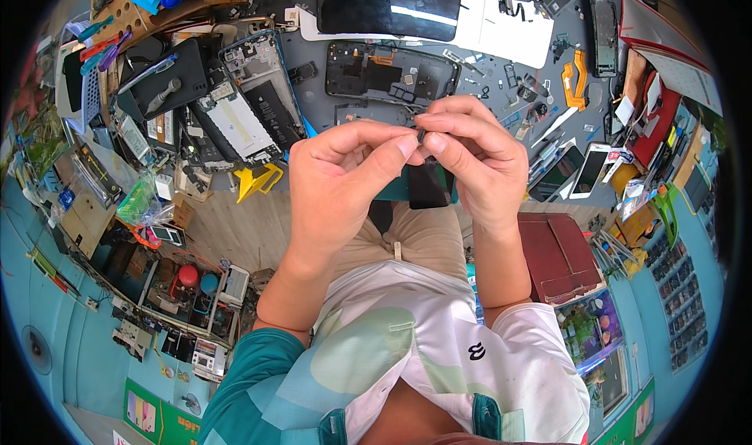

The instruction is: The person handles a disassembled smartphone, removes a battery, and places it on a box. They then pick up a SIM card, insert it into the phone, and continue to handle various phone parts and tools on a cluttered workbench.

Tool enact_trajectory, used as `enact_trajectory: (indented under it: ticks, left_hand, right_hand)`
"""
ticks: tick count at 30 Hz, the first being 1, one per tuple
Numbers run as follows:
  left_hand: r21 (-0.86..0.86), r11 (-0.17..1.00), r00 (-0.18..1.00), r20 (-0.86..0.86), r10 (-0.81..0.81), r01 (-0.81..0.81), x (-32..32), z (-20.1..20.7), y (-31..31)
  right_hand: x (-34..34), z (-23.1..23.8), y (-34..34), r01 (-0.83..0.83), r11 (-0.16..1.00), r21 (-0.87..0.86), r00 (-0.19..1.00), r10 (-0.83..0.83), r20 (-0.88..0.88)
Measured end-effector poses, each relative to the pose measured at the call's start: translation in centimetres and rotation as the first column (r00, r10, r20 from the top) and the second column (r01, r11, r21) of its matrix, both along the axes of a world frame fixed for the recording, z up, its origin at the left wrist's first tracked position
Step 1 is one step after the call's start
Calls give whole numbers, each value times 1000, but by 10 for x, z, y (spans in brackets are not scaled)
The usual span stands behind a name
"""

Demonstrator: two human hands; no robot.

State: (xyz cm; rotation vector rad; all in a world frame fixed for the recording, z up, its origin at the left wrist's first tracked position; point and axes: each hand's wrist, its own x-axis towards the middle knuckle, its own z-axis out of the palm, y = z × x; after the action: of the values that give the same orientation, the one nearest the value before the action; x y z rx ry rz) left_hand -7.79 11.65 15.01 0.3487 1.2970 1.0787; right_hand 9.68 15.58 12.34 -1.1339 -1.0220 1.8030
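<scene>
My left hand point(337, 175) and my right hand point(478, 151) meet over the near edge of the workbench, fingertips almost touching. Between the thumbs and forefingers of both is a small dark part point(421, 135), too small and too covered to name. Just below the fingers lies a black phone-like slab point(429, 188) on a green mat point(398, 189). Beyond my hands rests an opened phone housing point(392, 73) with an orange flex cable inside. Farther back, a black phone screen point(388, 8) lies on a white sheet point(501, 30).
Opened phones and a battery frame point(262, 92) crowd the left, beside a yellow plastic piece point(257, 181). Small parts and an orange flex cable point(576, 81) are scattered at right, near a white phone point(589, 169). A dark red case point(558, 257) stands by my right arm.
</scene>
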Motion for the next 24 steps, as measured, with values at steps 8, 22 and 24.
enact_trajectory:
  ticks: [8, 22, 24]
  left_hand:
    - [0, 1000, 1000, -1, 2, -2, 1, 0, 0]
    - [-6, 999, 999, 13, -40, 40, 6, -16, -3]
    - [-21, 999, 999, -7, -35, 34, 10, -20, -3]
  right_hand:
    - [0, -2, 0, -4, 1000, -6, 1000, 4, -16]
    - [3, -11, -3, -63, 995, 74, 995, 57, 82]
    - [4, -11, -4, -74, 994, 85, 992, 65, 109]
